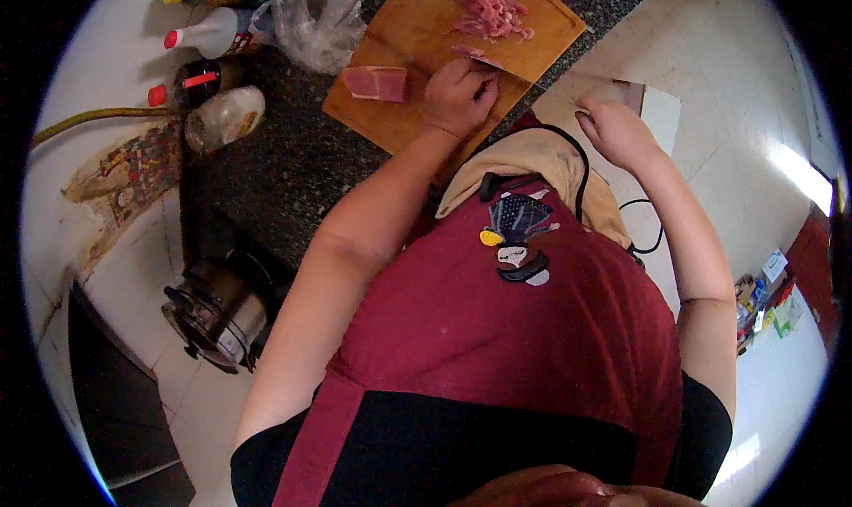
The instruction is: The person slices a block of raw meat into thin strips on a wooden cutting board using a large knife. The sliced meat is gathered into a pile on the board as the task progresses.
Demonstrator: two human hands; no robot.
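My left hand [462, 96] rests on a wooden cutting board [379, 38] with its fingers curled down. Whatever lies beneath those fingers is hidden. Thin meat slices [476, 56] lie just beyond the knuckles. A knife [516, 76], seen nearly edge-on as a thin line, runs from beside these slices past the board's edge. My right hand [619, 134] is closed around its near end, off the board; the handle is covered by the fingers. A block of raw meat [376, 83] lies left of my left hand. Farther back is a pile of cut meat strips [492, 8].
On the dark granite counter [293, 148] stand a clear plastic bag [319, 21], a red-capped white bottle [213, 33], a dark sauce bottle [200, 81] and a clear jar [226, 118]. A metal pot [219, 314] is at lower left. The counter edge passes beside the board.
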